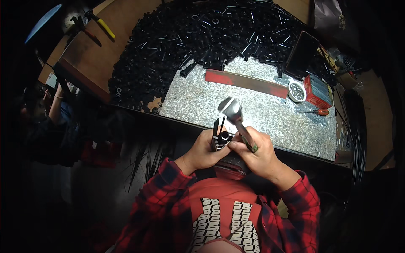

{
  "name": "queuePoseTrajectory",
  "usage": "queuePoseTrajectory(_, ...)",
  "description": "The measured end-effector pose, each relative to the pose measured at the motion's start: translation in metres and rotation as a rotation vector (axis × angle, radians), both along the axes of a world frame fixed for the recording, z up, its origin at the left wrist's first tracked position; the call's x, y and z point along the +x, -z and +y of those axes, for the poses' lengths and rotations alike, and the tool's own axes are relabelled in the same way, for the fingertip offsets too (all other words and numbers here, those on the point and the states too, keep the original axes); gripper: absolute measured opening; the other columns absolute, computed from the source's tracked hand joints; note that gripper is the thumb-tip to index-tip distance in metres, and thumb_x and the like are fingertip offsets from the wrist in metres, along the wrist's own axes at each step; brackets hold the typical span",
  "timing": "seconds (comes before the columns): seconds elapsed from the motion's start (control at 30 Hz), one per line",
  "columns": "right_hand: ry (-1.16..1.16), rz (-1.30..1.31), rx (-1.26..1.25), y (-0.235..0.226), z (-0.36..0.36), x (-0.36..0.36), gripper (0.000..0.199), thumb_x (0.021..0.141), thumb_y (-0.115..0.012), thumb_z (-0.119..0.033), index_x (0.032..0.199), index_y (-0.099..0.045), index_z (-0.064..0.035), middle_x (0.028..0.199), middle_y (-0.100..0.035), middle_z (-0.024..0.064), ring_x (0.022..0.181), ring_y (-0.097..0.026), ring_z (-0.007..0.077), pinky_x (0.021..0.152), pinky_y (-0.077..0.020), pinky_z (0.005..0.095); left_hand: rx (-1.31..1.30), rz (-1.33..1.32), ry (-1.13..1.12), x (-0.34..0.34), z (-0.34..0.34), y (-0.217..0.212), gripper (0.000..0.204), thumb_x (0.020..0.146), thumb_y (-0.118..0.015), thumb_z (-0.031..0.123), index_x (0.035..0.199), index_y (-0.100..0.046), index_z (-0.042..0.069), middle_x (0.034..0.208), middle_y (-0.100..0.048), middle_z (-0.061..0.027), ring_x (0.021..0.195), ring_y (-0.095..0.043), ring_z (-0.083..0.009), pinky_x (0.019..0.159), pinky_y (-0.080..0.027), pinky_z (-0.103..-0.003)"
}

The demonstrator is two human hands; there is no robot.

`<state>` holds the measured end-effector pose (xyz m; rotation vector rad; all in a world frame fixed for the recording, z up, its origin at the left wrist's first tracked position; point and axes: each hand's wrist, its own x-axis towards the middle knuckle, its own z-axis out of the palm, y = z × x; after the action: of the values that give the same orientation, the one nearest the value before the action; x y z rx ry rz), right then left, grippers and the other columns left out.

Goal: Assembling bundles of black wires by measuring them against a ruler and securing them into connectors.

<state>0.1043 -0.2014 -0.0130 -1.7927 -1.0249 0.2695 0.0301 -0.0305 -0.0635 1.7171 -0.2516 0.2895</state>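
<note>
- While the left hand [205, 152] wrapped its fingers tight around a small black tube [222, 138] with thin rods, the right hand [258, 155] gripped one hammer [234, 114] just above it.
- Both sat near the metal sheet [257, 107] on the surface.
- Tapping looked like the step; a careful, straight hit seemed needed.
- One red strip [246, 83], one screwdriver [315, 111], and too many black tubes [190, 40] to count lay beyond the sheet.
</note>
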Motion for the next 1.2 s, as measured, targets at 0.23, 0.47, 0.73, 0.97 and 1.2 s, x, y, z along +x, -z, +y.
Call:
queuePoseTrajectory(0.23, -0.028, -0.091, 0.081, 0.001, 0.003, -0.005, 0.014, 0.082, -0.069, -0.009, 0.086, -0.058, -0.0014, 0.071, -0.061, 0.0102, 0.062, -0.062, 0.0205, 0.056, -0.0459, 0.0292, -0.014, 0.012, 0.021, -0.002, -0.001, -0.005, 0.011, 0.081, -0.061, -0.001, 0.091, -0.061, 0.001, 0.090, -0.060, -0.0064, 0.083, -0.056, -0.0145, 0.072, -0.044, -0.028)
queuePoseTrajectory(0.47, 0.009, 0.014, 0.028, -0.002, 0.004, -0.002, 0.014, 0.082, -0.069, -0.010, 0.083, -0.058, -0.0014, 0.069, -0.059, 0.0096, 0.061, -0.060, 0.0194, 0.056, -0.0455, 0.0296, -0.003, -0.041, -0.030, 0.001, -0.001, 0.001, 0.011, 0.077, -0.062, 0.000, 0.085, -0.055, 0.003, 0.066, -0.048, -0.0019, 0.060, -0.047, -0.0122, 0.057, -0.039, -0.028)
queuePoseTrajectory(0.73, -0.015, -0.080, 0.091, 0.002, 0.004, -0.002, 0.009, 0.081, -0.067, -0.006, 0.082, -0.060, -0.0016, 0.068, -0.059, 0.0090, 0.058, -0.059, 0.0176, 0.054, -0.0443, 0.0288, 0.023, -0.004, -0.019, -0.001, -0.004, -0.004, 0.008, 0.080, -0.063, 0.000, 0.087, -0.059, 0.002, 0.085, -0.056, -0.0042, 0.075, -0.053, -0.0129, 0.066, -0.043, -0.029)
queuePoseTrajectory(0.97, -0.034, -0.071, 0.050, 0.000, 0.004, -0.006, 0.009, 0.079, -0.068, -0.004, 0.083, -0.060, -0.0013, 0.071, -0.061, 0.0105, 0.061, -0.061, 0.0189, 0.055, -0.0455, 0.0285, -0.053, -0.013, -0.030, -0.001, -0.004, 0.000, 0.012, 0.081, -0.065, 0.001, 0.086, -0.055, 0.004, 0.081, -0.049, -0.0012, 0.071, -0.048, -0.0078, 0.063, -0.040, -0.024)
queuePoseTrajectory(1.2, 0.019, -0.033, 0.039, -0.022, -0.010, 0.000, 0.033, 0.080, -0.066, 0.002, 0.106, -0.046, -0.0011, 0.072, -0.056, 0.0054, 0.063, -0.055, 0.0123, 0.059, -0.0440, 0.0264, -0.416, 0.295, -0.079, -0.009, 0.004, -0.009, 0.019, 0.080, -0.069, 0.005, 0.077, -0.050, 0.007, 0.066, -0.049, 0.0036, 0.062, -0.045, -0.0049, 0.054, -0.035, -0.024)
